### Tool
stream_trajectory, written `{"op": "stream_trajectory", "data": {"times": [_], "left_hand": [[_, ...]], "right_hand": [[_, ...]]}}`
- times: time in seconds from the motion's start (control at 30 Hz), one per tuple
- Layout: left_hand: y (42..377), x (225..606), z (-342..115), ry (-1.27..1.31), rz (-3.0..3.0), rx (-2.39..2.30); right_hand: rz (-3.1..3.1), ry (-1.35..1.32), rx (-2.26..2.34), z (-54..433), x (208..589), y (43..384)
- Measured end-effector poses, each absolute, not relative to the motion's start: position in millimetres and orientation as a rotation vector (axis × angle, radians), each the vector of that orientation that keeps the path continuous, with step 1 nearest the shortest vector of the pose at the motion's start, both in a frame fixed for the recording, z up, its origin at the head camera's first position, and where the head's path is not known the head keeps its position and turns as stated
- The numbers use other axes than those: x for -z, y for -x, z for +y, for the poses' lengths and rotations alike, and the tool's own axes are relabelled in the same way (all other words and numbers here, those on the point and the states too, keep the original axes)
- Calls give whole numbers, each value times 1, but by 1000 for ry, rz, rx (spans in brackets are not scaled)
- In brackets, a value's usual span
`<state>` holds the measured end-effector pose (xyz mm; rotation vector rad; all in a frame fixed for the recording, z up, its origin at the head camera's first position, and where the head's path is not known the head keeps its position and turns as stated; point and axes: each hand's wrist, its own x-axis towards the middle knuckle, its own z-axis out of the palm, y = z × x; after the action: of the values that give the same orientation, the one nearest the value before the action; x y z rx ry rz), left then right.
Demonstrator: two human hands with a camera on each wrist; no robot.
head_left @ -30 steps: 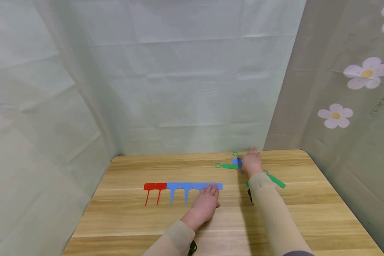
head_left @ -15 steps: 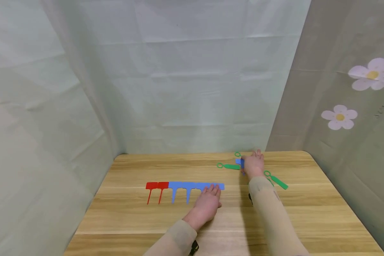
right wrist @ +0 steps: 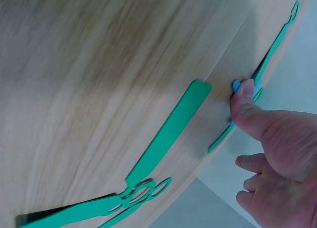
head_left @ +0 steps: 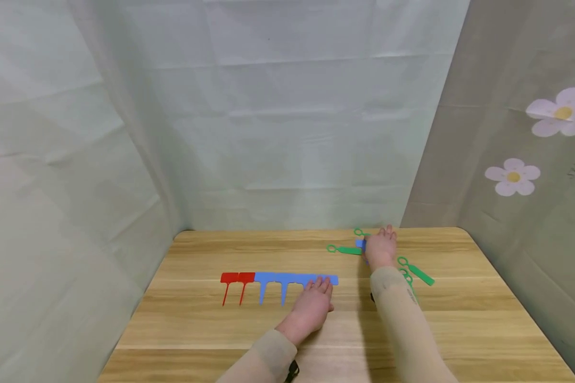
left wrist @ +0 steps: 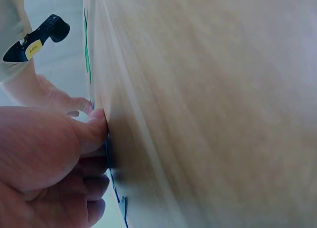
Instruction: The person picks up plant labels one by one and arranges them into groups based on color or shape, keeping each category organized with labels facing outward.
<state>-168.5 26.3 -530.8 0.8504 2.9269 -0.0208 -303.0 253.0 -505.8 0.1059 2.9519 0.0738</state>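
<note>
Flat T-shaped plant labels lie edge to edge in a row, two red labels (head_left: 230, 277) at its left end and several blue labels (head_left: 273, 277) after them. My left hand (head_left: 311, 308) rests with extended fingers on the right end of the row, hiding the stems there. At the back right, my right hand (head_left: 380, 251) pinches another blue label (head_left: 360, 243) with the thumb near its stem; the forefinger's tip is hidden. The right wrist view shows the thumb (right wrist: 245, 97) on this label, with the remaining fingers spread away from it.
Green ring-ended tags lie about the right hand: one green tag (head_left: 350, 250) just left of it, another green tag (head_left: 419, 274) to its right, and more partly under the forearm. Cloth backdrops (head_left: 287, 133) stand right behind the wooden table (head_left: 196, 330).
The head view has turned slightly left, so everything sits a little farther right. The right forearm has shifted a little, uncovering more green tag rings. The left hand stays on the row.
</note>
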Motion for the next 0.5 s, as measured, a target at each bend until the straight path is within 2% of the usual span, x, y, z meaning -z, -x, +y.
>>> {"op": "stream_trajectory", "data": {"times": [0.17, 0.5], "left_hand": [[170, 531, 27, -849, 2929, 33], [169, 533, 27, -851, 2931, 28]], "right_hand": [[2956, -130, -181, 246, 503, 302], [2976, -167, -107, 249, 498, 288]]}}
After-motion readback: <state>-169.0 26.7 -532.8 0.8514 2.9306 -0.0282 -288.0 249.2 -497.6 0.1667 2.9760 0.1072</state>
